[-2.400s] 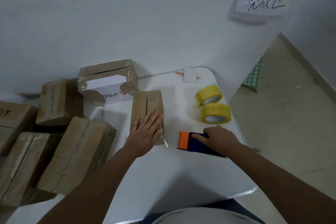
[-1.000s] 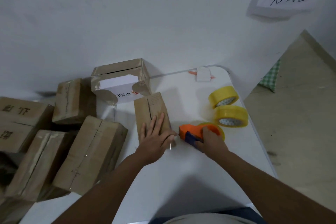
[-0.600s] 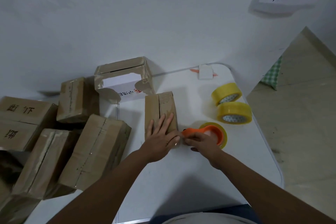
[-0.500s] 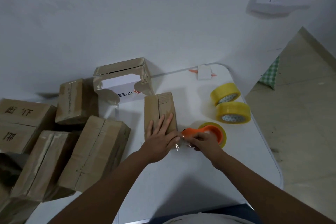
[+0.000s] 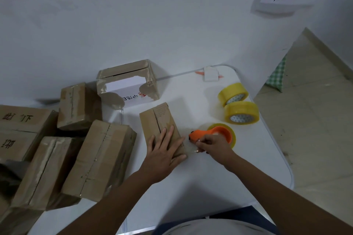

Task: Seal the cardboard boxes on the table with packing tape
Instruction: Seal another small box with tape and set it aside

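A small brown cardboard box (image 5: pixel 156 120) lies in the middle of the white table (image 5: pixel 191 187), its top seam running away from me. My left hand (image 5: pixel 164 149) lies flat on its near end, fingers spread. Just right of the box, an orange tape dispenser (image 5: pixel 215 133) holding a yellow roll lies on the table. My right hand (image 5: pixel 212 144) is at its near side, fingertips pinching the clear tape end beside the box's near right corner.
Two spare yellow tape rolls (image 5: pixel 238 105) sit near the table's right edge. A torn box with a white label (image 5: pixel 128 84) stands behind. Several brown boxes (image 5: pixel 99 158) crowd the left side. A small white block (image 5: pixel 210 73) sits at the back edge.
My right hand turned the dispenser from flat on its side to beside the box, then went to the tape end and now pinches it. My left hand stayed pressed on the box.
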